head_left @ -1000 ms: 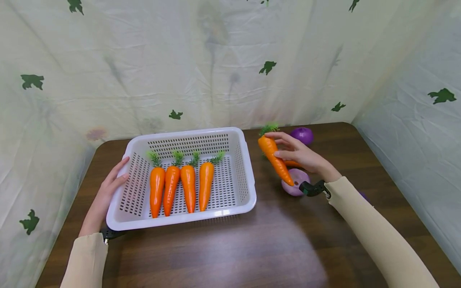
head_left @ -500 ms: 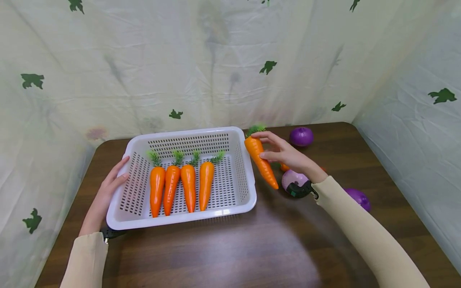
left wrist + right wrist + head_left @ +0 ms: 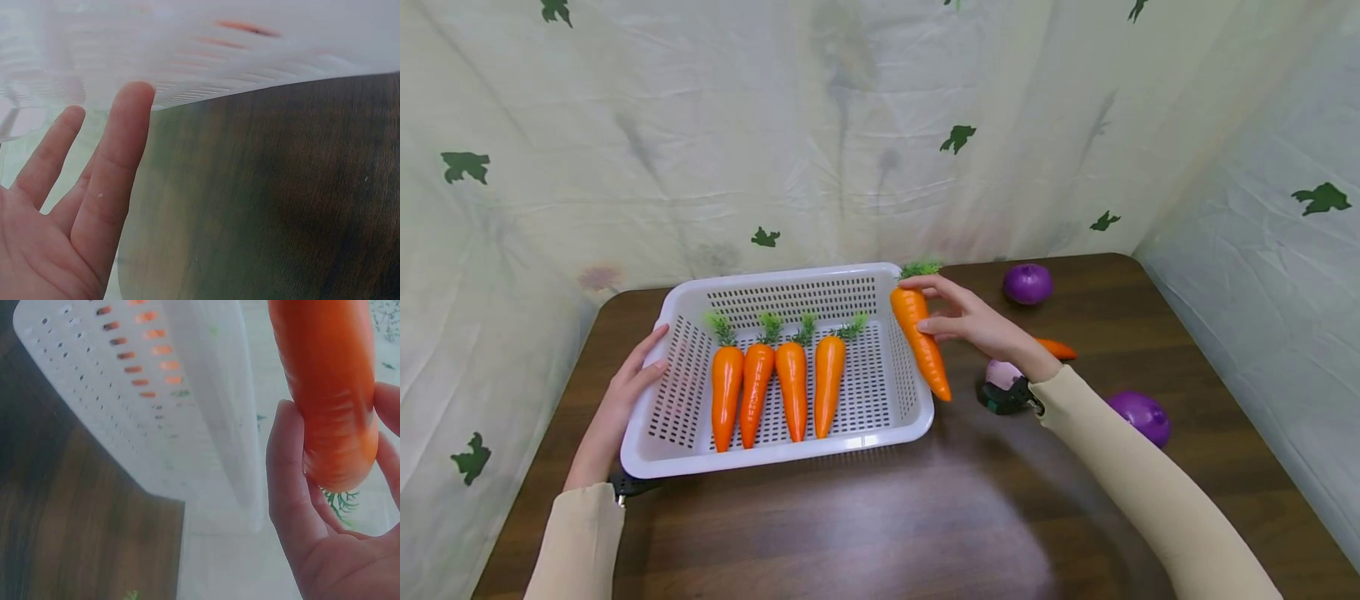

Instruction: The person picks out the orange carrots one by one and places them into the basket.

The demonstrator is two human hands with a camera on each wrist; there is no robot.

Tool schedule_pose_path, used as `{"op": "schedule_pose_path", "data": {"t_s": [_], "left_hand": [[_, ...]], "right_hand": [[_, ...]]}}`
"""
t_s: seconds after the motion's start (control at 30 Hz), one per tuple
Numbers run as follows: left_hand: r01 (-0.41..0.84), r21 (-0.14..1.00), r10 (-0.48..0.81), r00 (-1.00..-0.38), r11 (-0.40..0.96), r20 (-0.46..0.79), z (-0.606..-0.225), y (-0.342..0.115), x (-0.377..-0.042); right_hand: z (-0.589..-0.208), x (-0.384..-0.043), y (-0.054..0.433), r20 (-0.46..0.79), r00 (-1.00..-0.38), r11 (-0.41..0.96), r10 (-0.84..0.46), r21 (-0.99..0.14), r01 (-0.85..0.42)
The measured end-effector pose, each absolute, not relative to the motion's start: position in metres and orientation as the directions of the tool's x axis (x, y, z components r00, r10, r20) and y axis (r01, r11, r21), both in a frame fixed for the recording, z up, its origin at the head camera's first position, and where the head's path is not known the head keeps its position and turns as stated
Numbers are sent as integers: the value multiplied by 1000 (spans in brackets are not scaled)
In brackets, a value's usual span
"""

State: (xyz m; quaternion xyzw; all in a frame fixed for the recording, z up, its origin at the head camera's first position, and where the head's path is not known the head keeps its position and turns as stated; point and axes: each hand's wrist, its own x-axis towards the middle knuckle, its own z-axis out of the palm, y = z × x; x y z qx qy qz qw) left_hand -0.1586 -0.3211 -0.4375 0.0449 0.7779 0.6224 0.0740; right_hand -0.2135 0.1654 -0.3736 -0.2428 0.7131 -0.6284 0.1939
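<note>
My right hand [image 3: 966, 319] pinches an orange carrot [image 3: 921, 342] between thumb and fingers, just below its green leafy top. In the head view this carrot overlaps the right rim of a white plastic basket [image 3: 778, 457], its tip pointing toward me. The right wrist view has the carrot [image 3: 331, 394] upright in my fingers, beside the basket's outer wall [image 3: 206, 425]. Several more carrots [image 3: 790, 392] lie side by side inside, leaves toward the back. Against the basket's left side rests my left hand [image 3: 617, 408], its fingers [image 3: 122, 134] straight and touching the wall.
Right of the basket, a purple onion [image 3: 1027, 284] stands at the back and another purple onion [image 3: 1141, 418] sits nearer me. A pale purple onion [image 3: 1002, 374] and a loose carrot [image 3: 1057, 348] are partly hidden by my right wrist. A patterned cloth [image 3: 850, 167] hangs behind the table.
My right hand has carried the carrot leftward, from above the onions to the basket's right rim. The near purple onion has come into view from behind the sleeve. The left hand stays put.
</note>
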Motion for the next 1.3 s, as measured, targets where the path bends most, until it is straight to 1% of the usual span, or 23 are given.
{"op": "schedule_pose_path", "data": {"t_s": [0.1, 0.53, 0.9, 1.07, 1.3], "left_hand": [[-28, 979, 166, -984, 202, -63, -437, -321, -159], [-27, 974, 157, -986, 224, -63, -438, -320, -158], [-35, 976, 152, -986, 215, -69, -437, -320, -156], [-35, 972, 148, -986, 234, -71, -438, -320, -156], [-36, 974, 151, -986, 223, -71, -439, -320, -157]], "right_hand": [[-373, -213, 159, 21, -806, 92, -591, -991, -93], [-367, -212, 132, 3, -785, 91, -619, -993, -76], [-368, -210, 110, -55, -804, 162, -592, -985, -52], [-368, -209, 100, -72, -809, 168, -583, -985, -33], [-371, -211, 86, -115, -826, 174, -552, -985, 21]]}}
